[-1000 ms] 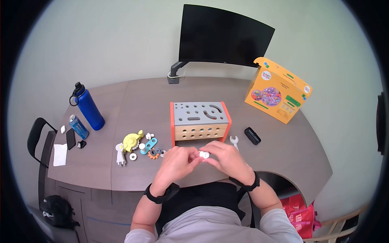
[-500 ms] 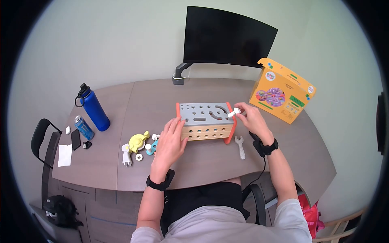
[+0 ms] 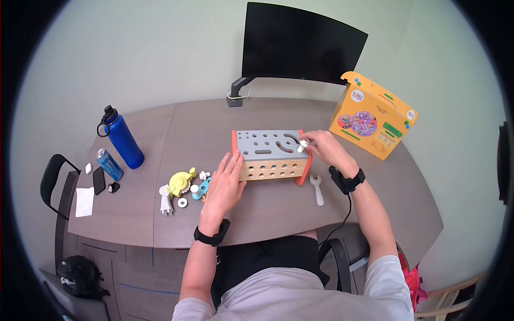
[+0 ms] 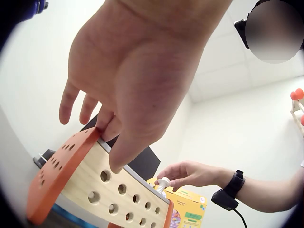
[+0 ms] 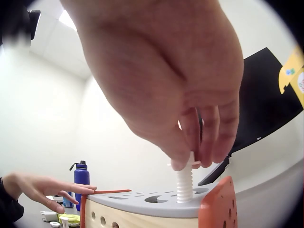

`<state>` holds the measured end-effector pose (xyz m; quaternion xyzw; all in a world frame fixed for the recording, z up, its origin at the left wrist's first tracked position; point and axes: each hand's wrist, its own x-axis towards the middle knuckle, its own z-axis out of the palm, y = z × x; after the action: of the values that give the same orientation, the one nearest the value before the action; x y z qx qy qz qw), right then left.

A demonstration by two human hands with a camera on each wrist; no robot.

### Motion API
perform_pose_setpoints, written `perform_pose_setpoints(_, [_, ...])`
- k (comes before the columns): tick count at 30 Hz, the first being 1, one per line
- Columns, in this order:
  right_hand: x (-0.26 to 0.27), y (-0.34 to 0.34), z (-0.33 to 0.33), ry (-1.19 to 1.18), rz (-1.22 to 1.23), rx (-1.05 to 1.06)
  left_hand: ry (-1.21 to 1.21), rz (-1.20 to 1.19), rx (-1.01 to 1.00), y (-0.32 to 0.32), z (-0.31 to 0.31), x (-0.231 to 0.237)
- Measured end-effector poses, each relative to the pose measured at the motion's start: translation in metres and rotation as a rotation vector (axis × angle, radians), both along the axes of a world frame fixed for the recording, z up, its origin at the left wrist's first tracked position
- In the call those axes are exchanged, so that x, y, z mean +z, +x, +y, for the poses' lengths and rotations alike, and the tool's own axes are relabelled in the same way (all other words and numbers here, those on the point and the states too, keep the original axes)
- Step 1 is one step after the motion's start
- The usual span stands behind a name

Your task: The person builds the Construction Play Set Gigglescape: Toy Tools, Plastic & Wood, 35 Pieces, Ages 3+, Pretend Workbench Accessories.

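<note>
A toy workbench (image 3: 274,168) with a grey perforated top, wooden sides and orange end panels stands on the table. My right hand (image 3: 327,147) pinches the head of a white toy screw (image 5: 185,186) between thumb and fingers. The screw points down, its tip right at the grey top (image 5: 142,205) near the right end panel (image 5: 219,204). My left hand (image 3: 225,184) rests on the workbench's left end with its fingers extended, the thumb along the front edge in the left wrist view.
Left of the workbench lie yellow (image 3: 181,182), white and blue toy parts. A toy wrench (image 3: 317,190) lies to the right. A blue bottle (image 3: 124,138) and a can (image 3: 109,164) stand at the left, a yellow box (image 3: 369,119) at the back right.
Both hands have gone from working together on a white piece in front of the workbench to separate places on it. My right hand has brought the screw down to the top's right end.
</note>
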<state>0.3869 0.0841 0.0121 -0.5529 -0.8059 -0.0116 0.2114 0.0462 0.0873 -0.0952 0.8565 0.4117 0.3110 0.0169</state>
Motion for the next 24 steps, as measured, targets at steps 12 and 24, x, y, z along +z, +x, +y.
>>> perform_pose_setpoints(12, [0.011,-0.009,0.007,-0.084,-0.017,-0.075,-0.051,-0.039,-0.016,0.002,-0.001,-0.001])
perform_pose_setpoints(24, [0.004,-0.006,0.014,-0.068,-0.049,-0.25,-0.091,-0.043,-0.025,0.002,-0.001,0.001])
